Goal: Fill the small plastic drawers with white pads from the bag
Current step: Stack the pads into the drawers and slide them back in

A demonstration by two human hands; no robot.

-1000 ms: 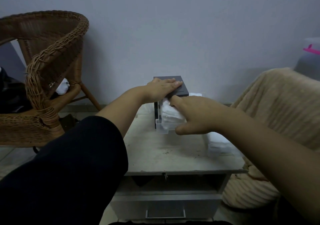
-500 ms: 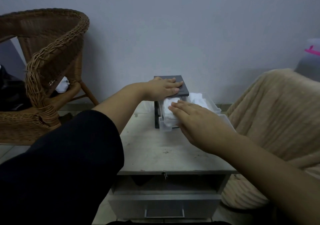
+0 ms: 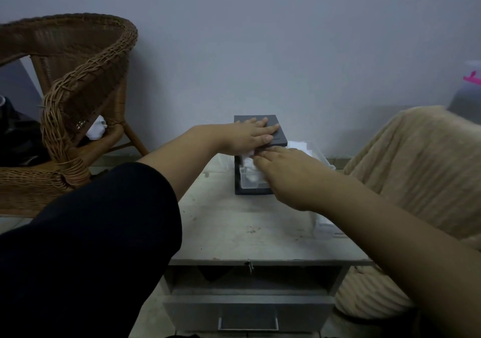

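One view, head camera: we look down on a pale grey desk (image 3: 234, 228) carrying a small dark grey plastic drawer cabinet (image 3: 280, 140).
Left hand (image 3: 250, 136): flat and released on the cabinet's top, grasping nothing.
Right hand (image 3: 289, 173): fingers straight, pressing the white pads (image 3: 248, 167) heaped in the pulled-out clear plastic drawer (image 3: 246, 181).
Clear plastic bag (image 3: 316, 153): just right of the cabinet, holding more pads.
Doing it well: we judge even pressure should tuck every pad below the rim, with the cabinet braced.
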